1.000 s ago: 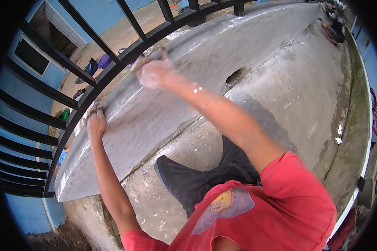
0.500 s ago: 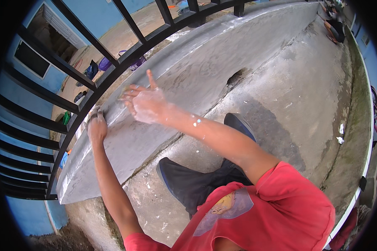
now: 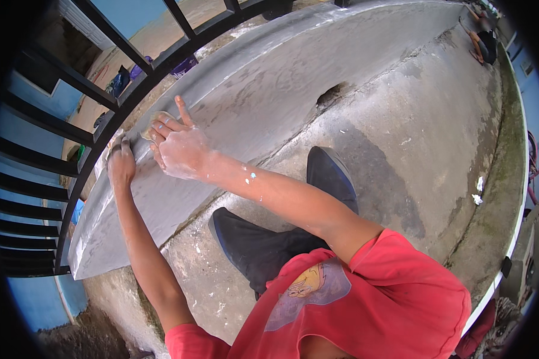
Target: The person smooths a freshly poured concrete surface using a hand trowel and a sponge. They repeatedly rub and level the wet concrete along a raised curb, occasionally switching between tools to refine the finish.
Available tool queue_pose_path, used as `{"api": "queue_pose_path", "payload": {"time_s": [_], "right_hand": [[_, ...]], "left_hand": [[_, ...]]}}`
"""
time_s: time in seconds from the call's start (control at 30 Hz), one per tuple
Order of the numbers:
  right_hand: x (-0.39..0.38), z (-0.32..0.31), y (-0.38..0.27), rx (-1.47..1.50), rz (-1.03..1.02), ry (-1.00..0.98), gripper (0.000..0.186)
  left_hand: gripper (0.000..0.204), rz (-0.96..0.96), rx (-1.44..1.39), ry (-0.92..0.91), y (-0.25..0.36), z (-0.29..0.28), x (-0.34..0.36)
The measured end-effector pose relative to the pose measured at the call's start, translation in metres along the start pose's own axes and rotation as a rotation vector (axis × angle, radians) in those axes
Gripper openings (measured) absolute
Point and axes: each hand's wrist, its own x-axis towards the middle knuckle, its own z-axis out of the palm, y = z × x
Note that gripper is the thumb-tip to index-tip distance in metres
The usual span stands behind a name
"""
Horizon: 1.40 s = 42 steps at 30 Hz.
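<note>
A low, curved wall with smooth grey plaster (image 3: 269, 90) runs in front of me. My right hand (image 3: 182, 149), coated in white dust, is pressed near the wall's upper edge. Its thumb sticks up, and the fingers cover a thin yellowish pad (image 3: 151, 122) whose exact kind I cannot make out. Farther left, my left hand (image 3: 121, 163) grips the wall's top edge, fingers bent over it beside the railing. Its fingertips are partly hidden, and a whitish thing (image 3: 103, 160) shows beside them.
A black metal railing (image 3: 139, 90) curves along the wall's far side. My dark shoes (image 3: 332, 176) stand on stained concrete (image 3: 395, 161). At the wall's foot is a dark hole (image 3: 331, 96). Another person (image 3: 484, 45) crouches at the far right. Purple containers (image 3: 184, 67) sit beyond the railing.
My right hand has slid left along the wall, closer to my left hand. The left hand keeps its place on the edge. The whole view has shifted slightly.
</note>
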Motion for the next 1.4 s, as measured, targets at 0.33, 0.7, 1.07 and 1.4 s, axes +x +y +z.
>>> {"api": "queue_pose_path", "payload": {"time_s": [0.33,0.7,1.07,1.4], "right_hand": [[-0.028,-0.09,0.244,-0.328,0.546,0.198,0.051],[0.006,-0.034,0.088,0.005,0.026,0.125,0.044],[0.004,0.025,-0.02,0.077,-0.071,0.257,0.043],[-0.011,-0.038,0.182,-0.185,0.283,0.419,0.043]], "left_hand": [[0.053,-0.018,0.0,0.103,0.028,-0.01,-0.018],[0.051,-0.048,-0.01,0.097,0.022,-0.014,-0.02],[0.051,-0.066,-0.073,0.065,0.042,-0.021,-0.014],[0.056,-0.158,0.017,0.192,-0.117,-0.073,-0.057]]}}
